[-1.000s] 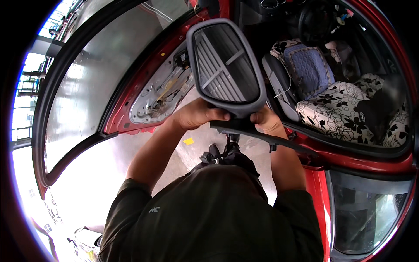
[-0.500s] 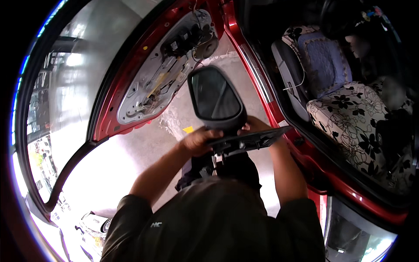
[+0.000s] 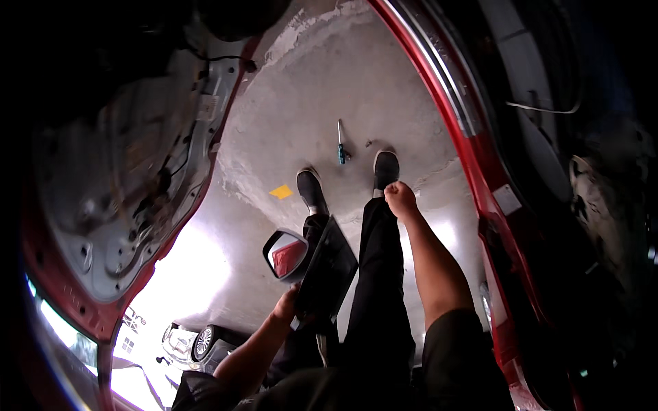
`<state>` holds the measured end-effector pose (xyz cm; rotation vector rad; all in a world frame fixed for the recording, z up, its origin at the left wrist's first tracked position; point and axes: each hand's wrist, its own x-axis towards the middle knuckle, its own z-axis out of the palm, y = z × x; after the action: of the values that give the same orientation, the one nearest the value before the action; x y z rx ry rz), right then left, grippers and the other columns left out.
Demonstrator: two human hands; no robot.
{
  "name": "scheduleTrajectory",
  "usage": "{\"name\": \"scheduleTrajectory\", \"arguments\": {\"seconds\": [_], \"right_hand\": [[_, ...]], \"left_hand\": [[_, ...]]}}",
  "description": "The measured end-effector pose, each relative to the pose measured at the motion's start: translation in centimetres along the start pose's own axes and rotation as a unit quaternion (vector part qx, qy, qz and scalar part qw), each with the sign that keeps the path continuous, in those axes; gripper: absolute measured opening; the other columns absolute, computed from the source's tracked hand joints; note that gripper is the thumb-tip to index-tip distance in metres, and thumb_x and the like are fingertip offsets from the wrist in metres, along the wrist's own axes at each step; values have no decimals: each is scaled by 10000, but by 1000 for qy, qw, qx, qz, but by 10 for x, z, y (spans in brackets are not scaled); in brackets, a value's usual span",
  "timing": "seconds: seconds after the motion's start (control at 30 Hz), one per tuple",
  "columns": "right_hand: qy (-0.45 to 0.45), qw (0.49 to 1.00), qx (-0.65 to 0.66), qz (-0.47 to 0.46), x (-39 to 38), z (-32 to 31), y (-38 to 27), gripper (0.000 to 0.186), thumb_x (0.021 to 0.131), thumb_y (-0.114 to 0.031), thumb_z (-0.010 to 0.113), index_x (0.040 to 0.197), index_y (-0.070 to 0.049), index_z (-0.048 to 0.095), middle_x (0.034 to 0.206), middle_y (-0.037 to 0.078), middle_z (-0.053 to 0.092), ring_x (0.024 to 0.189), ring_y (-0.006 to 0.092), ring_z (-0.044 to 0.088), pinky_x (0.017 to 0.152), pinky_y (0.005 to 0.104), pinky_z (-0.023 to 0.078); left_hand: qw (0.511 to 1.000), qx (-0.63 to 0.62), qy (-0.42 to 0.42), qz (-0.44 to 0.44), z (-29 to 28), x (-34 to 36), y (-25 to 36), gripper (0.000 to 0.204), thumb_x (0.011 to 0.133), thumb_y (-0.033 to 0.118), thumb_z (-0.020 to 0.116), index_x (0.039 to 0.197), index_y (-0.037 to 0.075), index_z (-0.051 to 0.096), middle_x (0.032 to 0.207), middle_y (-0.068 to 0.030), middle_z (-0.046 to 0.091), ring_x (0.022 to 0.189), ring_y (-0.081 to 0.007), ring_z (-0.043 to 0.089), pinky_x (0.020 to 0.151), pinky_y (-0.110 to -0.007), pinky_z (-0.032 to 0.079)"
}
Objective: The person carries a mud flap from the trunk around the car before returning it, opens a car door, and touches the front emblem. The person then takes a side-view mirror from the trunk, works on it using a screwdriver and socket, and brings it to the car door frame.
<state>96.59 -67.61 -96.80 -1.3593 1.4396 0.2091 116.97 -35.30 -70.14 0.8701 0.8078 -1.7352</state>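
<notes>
My left hand (image 3: pixel 286 301) is closed around the base of a car side mirror (image 3: pixel 286 256), low in front of my legs. Its glass shows a red reflection, and the dark triangular mounting plate (image 3: pixel 329 270) stands on edge to the right of it. Ahead of my right knee, my right hand (image 3: pixel 401 199) is closed, fingers curled in; whatever may be in them is hidden. On the concrete floor beyond my feet lies a screwdriver (image 3: pixel 341 151) with a teal handle, its shaft pointing away from me. A small dark bit (image 3: pixel 369 144) lies right of it.
An opened red car door (image 3: pixel 123 301) with bare inner metal and wiring stands at left. The red door sill (image 3: pixel 456 103) runs along the right, with a seat inside. A yellow piece (image 3: pixel 281 192) lies by my left shoe (image 3: pixel 310 189). Another car's wheel (image 3: pixel 203 342) shows behind left.
The mirror has gone from both hands at chest height to my left hand alone, lower and leftward. My right hand has let go and moved forward. The view has tipped down to the floor.
</notes>
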Motion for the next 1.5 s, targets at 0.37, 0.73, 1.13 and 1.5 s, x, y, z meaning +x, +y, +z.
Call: {"name": "scheduleTrajectory", "arguments": {"seconds": [0.37,0.73,1.13,1.5], "right_hand": [[-7,966,-244,84,285,196,-7,415,901,-329,688,1238,-128,550,1171,145,686,1109,349,651,890,450,542],[-209,973,80,-54,104,60,-12,288,929,-315,556,906,-42,646,832,137,675,813,291,654,725,410,494],[-164,933,318,28,-411,-292,-216,245,1025,-316,525,972,-92,609,704,-20,514,552,94,467,501,263,402],[-198,912,246,-262,-625,-397,-415,264,852,-7,466,1078,-19,603,819,60,586,701,167,554,665,312,464]], "left_hand": [[980,-73,183,11,-130,44,54,606,855,441,731,1331,92,594,1285,-94,642,1189,-268,599,1009,-448,487],[986,-102,86,-102,55,30,55,616,826,421,756,1306,66,607,1230,-112,665,1137,-279,624,1001,-450,495],[959,227,-151,73,426,-283,-20,510,864,83,719,1338,36,538,1225,-63,610,1103,-182,589,921,-363,511],[675,513,-279,451,541,-568,-34,421,784,50,821,1170,-9,663,1088,-102,687,979,-221,637,857,-354,544]]}}
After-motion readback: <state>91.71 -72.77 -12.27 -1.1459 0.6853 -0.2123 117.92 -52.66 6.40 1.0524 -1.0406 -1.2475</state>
